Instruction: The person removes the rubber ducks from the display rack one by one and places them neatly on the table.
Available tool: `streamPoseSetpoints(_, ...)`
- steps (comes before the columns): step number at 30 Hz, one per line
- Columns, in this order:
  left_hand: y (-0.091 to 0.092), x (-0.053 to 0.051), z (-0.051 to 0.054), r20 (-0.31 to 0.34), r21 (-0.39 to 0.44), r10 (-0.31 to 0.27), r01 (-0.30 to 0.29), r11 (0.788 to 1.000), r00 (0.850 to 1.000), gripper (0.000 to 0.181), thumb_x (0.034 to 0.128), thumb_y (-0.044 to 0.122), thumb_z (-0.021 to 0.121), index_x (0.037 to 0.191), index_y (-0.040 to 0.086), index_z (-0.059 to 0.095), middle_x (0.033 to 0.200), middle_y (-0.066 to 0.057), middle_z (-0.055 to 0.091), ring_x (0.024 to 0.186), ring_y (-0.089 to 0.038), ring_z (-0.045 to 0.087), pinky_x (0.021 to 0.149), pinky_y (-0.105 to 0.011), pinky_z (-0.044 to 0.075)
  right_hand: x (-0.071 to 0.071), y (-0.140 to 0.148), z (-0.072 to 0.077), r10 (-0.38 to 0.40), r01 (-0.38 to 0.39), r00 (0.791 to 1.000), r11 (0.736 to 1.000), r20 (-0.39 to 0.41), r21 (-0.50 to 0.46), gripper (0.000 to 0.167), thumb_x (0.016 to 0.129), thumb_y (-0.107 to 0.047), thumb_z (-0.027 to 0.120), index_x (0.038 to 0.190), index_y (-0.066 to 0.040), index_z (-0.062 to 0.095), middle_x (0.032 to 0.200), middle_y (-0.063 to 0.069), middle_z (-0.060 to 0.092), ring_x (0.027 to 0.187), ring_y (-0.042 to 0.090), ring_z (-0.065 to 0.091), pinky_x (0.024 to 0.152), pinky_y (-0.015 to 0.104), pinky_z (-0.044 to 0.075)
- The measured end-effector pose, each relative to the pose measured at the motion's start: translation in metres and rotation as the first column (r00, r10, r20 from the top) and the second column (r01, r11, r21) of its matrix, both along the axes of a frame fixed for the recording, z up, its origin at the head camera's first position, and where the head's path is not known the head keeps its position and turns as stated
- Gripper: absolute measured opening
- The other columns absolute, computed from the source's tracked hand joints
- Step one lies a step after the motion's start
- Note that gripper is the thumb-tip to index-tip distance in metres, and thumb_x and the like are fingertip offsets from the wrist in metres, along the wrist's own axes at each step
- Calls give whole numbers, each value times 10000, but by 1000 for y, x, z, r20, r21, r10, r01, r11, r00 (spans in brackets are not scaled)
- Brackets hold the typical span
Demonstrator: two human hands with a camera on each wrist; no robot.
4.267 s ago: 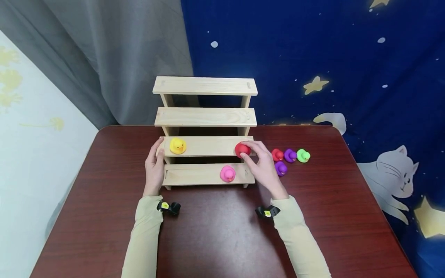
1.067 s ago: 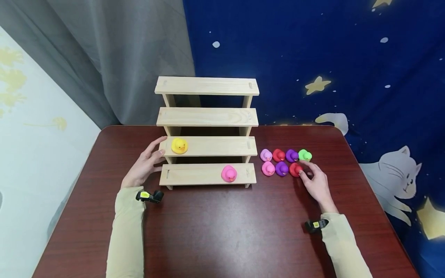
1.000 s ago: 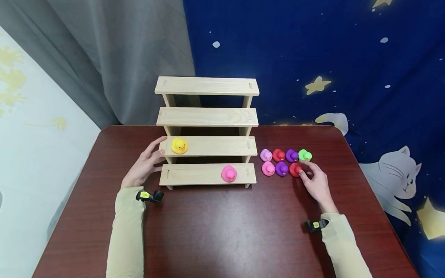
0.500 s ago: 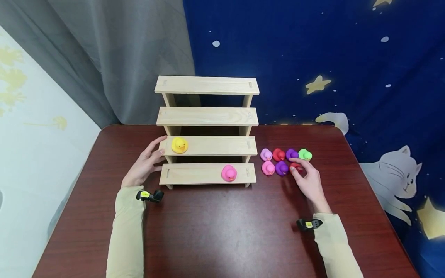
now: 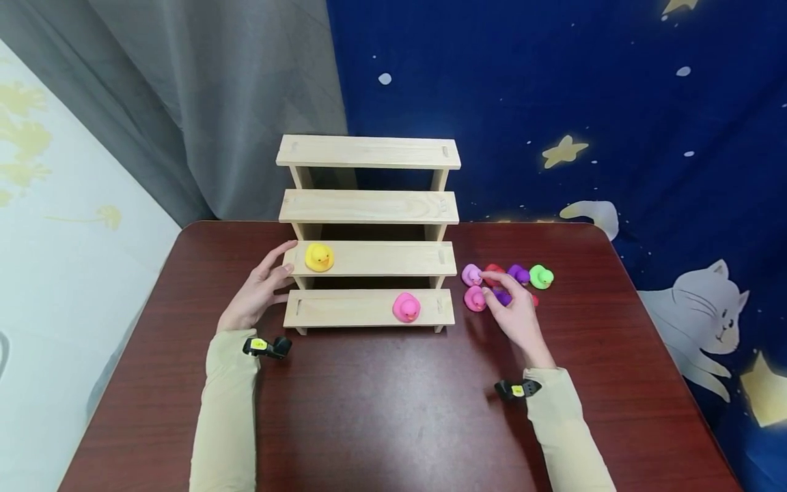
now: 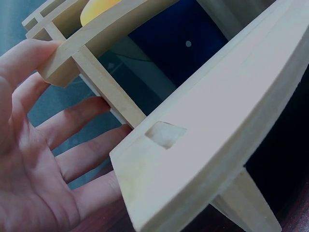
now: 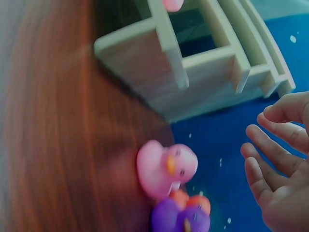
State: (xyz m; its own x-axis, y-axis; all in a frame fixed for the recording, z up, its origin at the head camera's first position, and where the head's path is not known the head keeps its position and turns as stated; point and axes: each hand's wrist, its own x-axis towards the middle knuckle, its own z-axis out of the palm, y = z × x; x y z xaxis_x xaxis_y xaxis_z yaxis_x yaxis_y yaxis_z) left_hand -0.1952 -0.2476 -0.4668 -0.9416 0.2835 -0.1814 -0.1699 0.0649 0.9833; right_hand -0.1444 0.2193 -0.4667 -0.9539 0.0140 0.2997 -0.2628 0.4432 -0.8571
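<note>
My left hand [image 5: 257, 294] touches the left end of a stepped wooden rack [image 5: 369, 206], fingers fairly straight along its side. A yellow rubber duck [image 5: 319, 257] sits on the second shelf from the bottom, and a pink duck [image 5: 406, 308] on the lowest. Above the ducks right of the rack hovers my right hand [image 5: 516, 314]. Its thumb and index are near another pink duck [image 5: 475, 298] and a lilac duck [image 5: 471, 275]. In the right wrist view the hand [image 7: 285, 159] holds nothing and is apart from the pink duck [image 7: 164, 169].
Around the right hand stand a green duck [image 5: 542, 277], a purple duck [image 5: 519, 275] and a red duck [image 5: 494, 270]. Another purple duck [image 5: 503, 297] and another red duck [image 5: 535, 300] are partly hidden behind it. The dark wooden table [image 5: 381, 410] extends in front.
The red duck held over the rack earlier now stands at the right of the table's front duck row. My right hand has let go and moved left; my left hand has spread outward slightly.
</note>
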Motion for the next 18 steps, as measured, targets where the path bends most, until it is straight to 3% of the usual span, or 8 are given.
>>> streamPoseSetpoints(4,0,0,0,-2,-19,5,-5,1000,1000,561,1003,371,521,1510,377,282,1409,-159,414,1284,-383,427,833,-354,507,-1,-17,12,42,-44,999,996,-19,-74,294,859,126,626,1146,66,650,1103,248,632,966,391,608,816,137,443)
streamPoseSetpoints(10,1,0,1,-1,-27,5,-5,1000,1000,560,1004,372,517,1510,381,278,1415,-153,417,1280,-352,438,841,-360,502,7,-46,52,94,-95,995,984,-16,-148,262,874,134,597,1134,138,618,1031,268,632,911,375,591,776,158,465)
streamPoseSetpoints(14,2,1,1,2,-15,4,-4,1000,1000,563,1005,360,519,1512,377,275,1406,-152,424,1284,-375,429,835,-358,505,6,-59,63,109,-111,994,983,-26,-148,250,881,125,594,1130,132,623,941,272,605,806,279,531,665,151,402)
streamPoseSetpoints(18,2,1,2,6,-17,5,-5,1000,1000,567,1005,358,522,1513,376,272,1422,-157,406,1287,-381,426,838,-365,500,4,-69,70,159,-161,987,975,-27,-156,252,888,118,593,1138,119,624,1027,274,619,848,339,586,722,163,424)
